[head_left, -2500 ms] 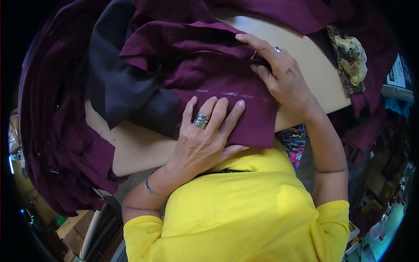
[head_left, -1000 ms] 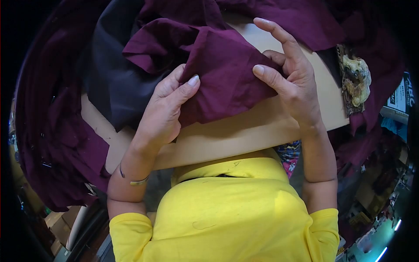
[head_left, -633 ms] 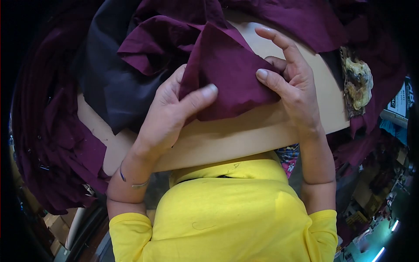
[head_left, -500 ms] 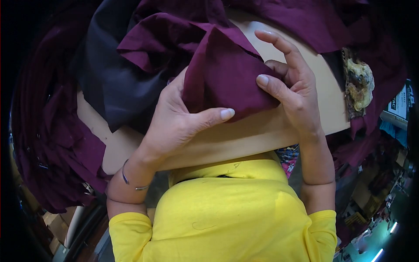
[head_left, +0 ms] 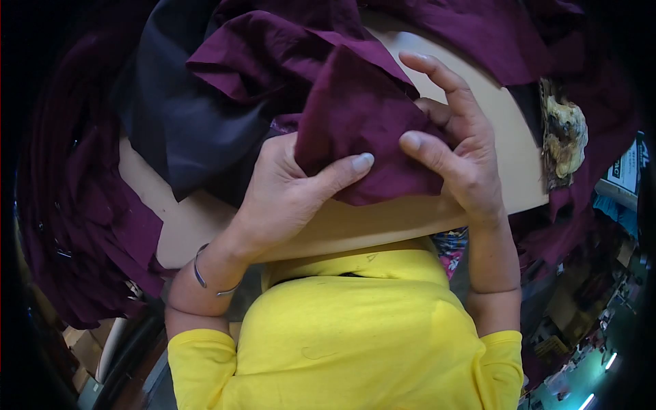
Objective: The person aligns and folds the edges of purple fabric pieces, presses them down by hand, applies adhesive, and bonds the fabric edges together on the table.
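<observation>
Between my two hands a piece of maroon fabric (head_left: 372, 137) is raised over the board, its upper corner folded to a point. My left hand (head_left: 294, 181) grips its lower left side, thumb on top and the other fingers hidden beneath the cloth. On the right edge, my right hand (head_left: 458, 137) pinches the fabric between thumb and bent fingers, with the index finger lifted away. Behind the held piece lie more maroon folds (head_left: 253, 58) and a dark grey cloth (head_left: 195, 116).
A beige board (head_left: 355, 225) with a curved front edge lies under the cloth, close to my body. Maroon fabric (head_left: 89, 205) hangs in layers at the left. A ragged yellowish lump (head_left: 566, 133) sits at the board's right edge, near a printed box (head_left: 625, 171).
My left thumb has slid up and slightly right on the fabric. The held piece has shifted a little, its lower edge now hanging lower. My right hand keeps nearly the same place.
</observation>
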`<state>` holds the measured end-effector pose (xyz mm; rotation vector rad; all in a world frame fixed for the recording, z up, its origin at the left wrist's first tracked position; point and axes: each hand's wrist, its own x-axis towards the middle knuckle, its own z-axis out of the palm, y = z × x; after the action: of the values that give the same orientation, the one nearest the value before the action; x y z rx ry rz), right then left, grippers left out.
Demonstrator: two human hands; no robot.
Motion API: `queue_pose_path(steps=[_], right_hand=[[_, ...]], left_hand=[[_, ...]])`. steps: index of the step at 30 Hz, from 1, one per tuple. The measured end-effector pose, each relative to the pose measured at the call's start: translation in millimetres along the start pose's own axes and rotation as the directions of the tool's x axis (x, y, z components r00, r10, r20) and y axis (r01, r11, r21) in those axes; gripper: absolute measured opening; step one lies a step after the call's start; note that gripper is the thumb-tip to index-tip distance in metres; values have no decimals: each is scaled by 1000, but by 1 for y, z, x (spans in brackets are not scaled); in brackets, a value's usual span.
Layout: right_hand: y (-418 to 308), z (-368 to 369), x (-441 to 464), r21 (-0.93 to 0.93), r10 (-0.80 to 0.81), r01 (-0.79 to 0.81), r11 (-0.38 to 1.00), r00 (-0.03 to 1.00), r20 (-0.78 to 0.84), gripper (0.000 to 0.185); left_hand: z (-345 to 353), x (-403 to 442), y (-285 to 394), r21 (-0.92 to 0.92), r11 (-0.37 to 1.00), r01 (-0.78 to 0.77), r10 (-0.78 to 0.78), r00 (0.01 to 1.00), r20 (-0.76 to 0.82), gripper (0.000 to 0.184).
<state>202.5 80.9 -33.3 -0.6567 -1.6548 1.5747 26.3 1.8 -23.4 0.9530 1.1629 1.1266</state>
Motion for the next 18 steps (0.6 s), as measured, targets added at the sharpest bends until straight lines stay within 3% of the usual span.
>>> queue_pose_path(steps=[2, 5, 9, 14, 18], right_hand=[[0, 6, 2, -20, -8, 8, 1000, 1000, 14, 56], [5, 9, 1, 75, 60, -64, 995, 996, 61, 57], [2, 8, -1, 299, 200, -205, 932, 979, 49, 55], [-1, 1, 0, 400, 289, -301, 866, 953, 91, 51], [2, 0, 0, 398, 296, -302, 866, 952, 78, 51]], left_hand=[[-1, -1, -4, 101, 994, -42, 37, 998, 47, 14], [0, 0, 4, 76, 994, 79, -81, 996, 27, 16], [-9, 2, 7, 94, 995, 19, -33, 990, 141, 22], [-17, 4, 13, 132, 990, -40, 9, 974, 225, 28], [-18, 3, 18, -2, 996, 94, -91, 976, 199, 30]])
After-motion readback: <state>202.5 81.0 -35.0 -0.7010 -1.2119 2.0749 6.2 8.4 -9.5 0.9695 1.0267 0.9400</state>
